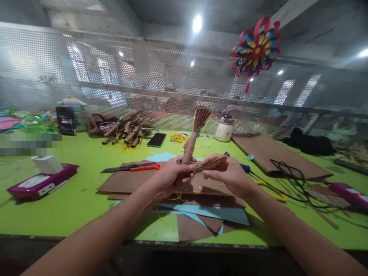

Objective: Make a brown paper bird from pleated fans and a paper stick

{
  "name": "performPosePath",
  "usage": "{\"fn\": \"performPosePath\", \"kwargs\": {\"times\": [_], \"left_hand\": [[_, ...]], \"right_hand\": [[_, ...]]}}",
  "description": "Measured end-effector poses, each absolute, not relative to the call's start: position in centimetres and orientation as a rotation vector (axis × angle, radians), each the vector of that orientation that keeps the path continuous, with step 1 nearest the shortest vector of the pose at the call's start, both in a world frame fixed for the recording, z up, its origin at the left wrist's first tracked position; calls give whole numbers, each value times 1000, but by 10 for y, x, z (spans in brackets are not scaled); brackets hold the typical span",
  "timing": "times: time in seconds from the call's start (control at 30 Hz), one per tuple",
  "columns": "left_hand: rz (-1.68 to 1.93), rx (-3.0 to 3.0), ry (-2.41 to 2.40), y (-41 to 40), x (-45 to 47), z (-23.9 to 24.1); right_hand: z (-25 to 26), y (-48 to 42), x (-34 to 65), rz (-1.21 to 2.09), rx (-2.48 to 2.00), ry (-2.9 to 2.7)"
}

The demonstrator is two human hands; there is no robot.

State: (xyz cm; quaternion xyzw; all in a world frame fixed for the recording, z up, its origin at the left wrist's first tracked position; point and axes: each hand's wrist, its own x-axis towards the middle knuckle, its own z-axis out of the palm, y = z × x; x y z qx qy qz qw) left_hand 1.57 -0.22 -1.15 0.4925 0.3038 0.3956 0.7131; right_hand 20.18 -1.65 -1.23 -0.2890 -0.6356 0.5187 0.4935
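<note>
My left hand (175,174) is closed around a brown paper roll (189,147) whose upper end fans out into a fringe of thin strips (202,117). Yellow string hangs around the roll. A small bundle of narrow brown paper strips (212,164) is pinched in the fingers of my right hand (230,174), its near end close to my left fingertips. Below both hands lie stacked brown paper sheets (129,182) and light blue paper sheets (224,214). Red-handled scissors (145,167) rest on the stack, to the left of my left hand.
Several brown paper rolls (129,130) are piled at the back left beside a phone (156,140). Behind my hands stand yellow string (178,137) and a white bottle (224,128). On the right are folded brown paper (281,155) and a black cable (290,176); a purple power strip (43,184) lies left.
</note>
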Motion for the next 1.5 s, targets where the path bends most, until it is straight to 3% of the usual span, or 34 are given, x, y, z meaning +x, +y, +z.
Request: {"fn": "performPosePath", "kwargs": {"times": [0.2, 0.63, 1.0, 1.5], "left_hand": [[942, 1133, 698, -7, 19, -9], [1021, 1192, 695, -5, 23, -13], [945, 1143, 618, -4, 20, -17], [743, 1129, 512, -7, 21, -17]], "right_hand": [[-14, -15, 201, 1088, -772, -1522], [-19, -23, 191, 1184, -773, -1403], [-17, -22, 192, 871, -824, -1535], [-12, -11, 205, 1058, -773, -1316]]}}
